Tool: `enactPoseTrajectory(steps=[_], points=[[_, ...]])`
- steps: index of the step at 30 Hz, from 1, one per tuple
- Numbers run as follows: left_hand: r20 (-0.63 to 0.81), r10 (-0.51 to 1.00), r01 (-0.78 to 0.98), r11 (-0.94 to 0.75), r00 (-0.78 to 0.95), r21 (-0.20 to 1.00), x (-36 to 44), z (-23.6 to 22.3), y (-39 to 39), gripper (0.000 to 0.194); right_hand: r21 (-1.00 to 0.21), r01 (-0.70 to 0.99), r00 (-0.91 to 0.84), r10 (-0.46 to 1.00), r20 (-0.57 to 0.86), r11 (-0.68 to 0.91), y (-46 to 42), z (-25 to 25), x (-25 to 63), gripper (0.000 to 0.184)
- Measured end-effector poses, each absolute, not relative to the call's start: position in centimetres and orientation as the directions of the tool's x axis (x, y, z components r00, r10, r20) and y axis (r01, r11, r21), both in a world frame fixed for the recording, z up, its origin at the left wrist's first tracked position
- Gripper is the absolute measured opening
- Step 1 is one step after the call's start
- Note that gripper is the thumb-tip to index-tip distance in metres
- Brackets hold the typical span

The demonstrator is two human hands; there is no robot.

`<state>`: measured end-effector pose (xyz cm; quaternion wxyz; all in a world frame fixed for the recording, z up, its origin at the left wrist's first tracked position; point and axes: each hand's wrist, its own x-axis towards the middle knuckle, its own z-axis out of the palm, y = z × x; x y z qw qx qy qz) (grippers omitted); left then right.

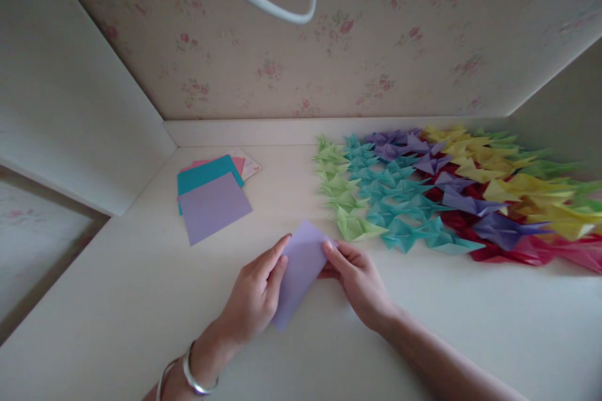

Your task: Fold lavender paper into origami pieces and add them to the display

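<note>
A sheet of lilac paper [301, 269] is held between my two hands just over the white table, its top corner pointing away from me. My left hand [256, 288] grips the paper's left edge, thumb lying along it; the fingers behind are partly hidden. On the other side, my right hand [355, 279] pinches the right corner, thumb on top and fingers underneath. Whether the sheet is folded I cannot tell for sure. Silver bangles [190, 371] circle the left wrist.
To the left lie a loose lilac sheet [216, 207], a teal sheet [207, 174] and pink paper beneath. Rows of folded paper cranes [399, 188] in green, teal, purple, yellow and red fill the table's right side. A white cable [263, 6] hangs before the flowered wall [291, 69].
</note>
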<state>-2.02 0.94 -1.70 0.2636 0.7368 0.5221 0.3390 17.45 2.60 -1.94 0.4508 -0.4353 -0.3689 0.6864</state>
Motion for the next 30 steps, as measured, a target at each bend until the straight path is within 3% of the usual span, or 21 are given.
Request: enactPoseTrajectory(steps=[11, 30], points=[[0.229, 0.94, 0.569, -0.336, 0.253, 0.751, -1.93, -1.7, 0.82, 0.041, -0.929, -0.265, -0.091, 0.966, -0.242, -0.257, 2.49, -2.38, 17.33, 0.047], [0.168, 0.978, 0.532, -0.207, 0.122, 0.821, -1.56, -1.34, 1.02, 0.042, -0.945, -0.119, -0.261, 0.928, -0.267, -0.305, 2.11, -2.26, 17.09, 0.048]])
